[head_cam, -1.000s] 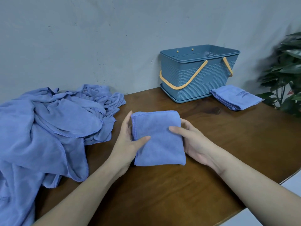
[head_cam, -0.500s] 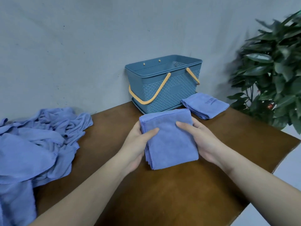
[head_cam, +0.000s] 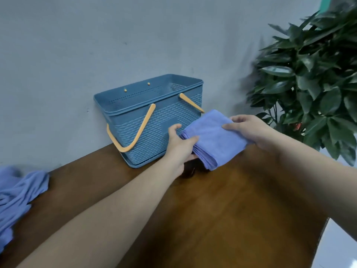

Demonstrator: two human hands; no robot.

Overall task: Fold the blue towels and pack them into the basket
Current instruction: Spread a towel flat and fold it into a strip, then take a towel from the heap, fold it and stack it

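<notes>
left hand (head_cam: 180,144): arm outstretched, thumb-over grip | right hand (head_cam: 249,130): arm outstretched, thumb-over grip

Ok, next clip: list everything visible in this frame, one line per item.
folded towel: one, blue, held above the table beside the basket's right end
basket: one, blue with orange handles, against the wall
unfolded towels: a heap, blue, left table edge
table: one, brown wood
plant: one, green, right
wall: grey, behind
left hand: grip on the towel's left edge
right hand: grip on the towel's right edge
</notes>
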